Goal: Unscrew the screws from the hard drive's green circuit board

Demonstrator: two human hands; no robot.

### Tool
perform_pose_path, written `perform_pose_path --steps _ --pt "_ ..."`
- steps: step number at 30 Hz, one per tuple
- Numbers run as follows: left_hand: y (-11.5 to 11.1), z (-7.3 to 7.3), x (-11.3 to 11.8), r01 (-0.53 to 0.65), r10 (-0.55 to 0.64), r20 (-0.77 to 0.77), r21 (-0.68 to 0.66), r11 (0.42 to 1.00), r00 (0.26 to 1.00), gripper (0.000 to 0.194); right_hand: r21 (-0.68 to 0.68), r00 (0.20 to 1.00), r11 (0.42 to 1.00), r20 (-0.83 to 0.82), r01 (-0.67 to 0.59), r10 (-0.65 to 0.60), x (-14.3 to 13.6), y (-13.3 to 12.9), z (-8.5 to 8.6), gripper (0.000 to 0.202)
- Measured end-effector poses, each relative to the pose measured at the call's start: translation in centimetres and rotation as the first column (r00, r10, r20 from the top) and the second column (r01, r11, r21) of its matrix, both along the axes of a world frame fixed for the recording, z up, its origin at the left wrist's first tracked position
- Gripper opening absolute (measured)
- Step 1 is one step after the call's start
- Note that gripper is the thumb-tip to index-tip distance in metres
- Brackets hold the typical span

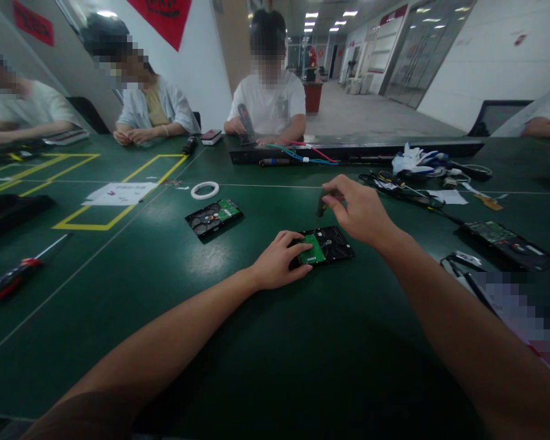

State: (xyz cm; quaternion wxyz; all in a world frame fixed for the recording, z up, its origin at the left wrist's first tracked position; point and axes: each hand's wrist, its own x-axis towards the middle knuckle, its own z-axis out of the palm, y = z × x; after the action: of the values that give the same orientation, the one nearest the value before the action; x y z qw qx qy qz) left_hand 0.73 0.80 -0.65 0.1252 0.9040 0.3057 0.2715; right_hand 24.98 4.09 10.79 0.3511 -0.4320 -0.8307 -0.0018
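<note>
A black hard drive with a green circuit board lies flat on the green table in front of me. My left hand rests on its left end, thumb and fingers spread over the edges and the board. Above the drive, my right hand grips a small dark screwdriver by the handle. Its thin shaft points down at the board's upper edge; whether the tip touches a screw is too small to tell.
Left of the drive are a second hard drive and a white tape roll. A red-black screwdriver lies far left. Another drive, cables and white-blue gloves are at right. Several people sit around the table.
</note>
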Motion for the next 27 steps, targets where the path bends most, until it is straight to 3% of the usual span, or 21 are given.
perform_pose_path --steps 6,15,27 --pt "0.07 -0.08 0.05 -0.001 0.001 -0.007 -0.001 1.0 1.0 0.051 -0.021 1.0 1.0 -0.016 0.005 -0.005 -0.06 -0.08 0.13 0.015" --pt "0.17 -0.38 0.04 0.003 -0.003 0.0 0.01 1.0 1.0 0.052 0.057 0.996 0.995 0.029 0.085 -0.086 -0.44 0.01 0.04 0.015" --pt "-0.03 0.22 0.01 0.004 -0.004 -0.01 -0.005 1.0 1.0 0.051 0.038 0.999 0.999 -0.02 0.027 -0.027 -0.33 -0.1 -0.16 0.015"
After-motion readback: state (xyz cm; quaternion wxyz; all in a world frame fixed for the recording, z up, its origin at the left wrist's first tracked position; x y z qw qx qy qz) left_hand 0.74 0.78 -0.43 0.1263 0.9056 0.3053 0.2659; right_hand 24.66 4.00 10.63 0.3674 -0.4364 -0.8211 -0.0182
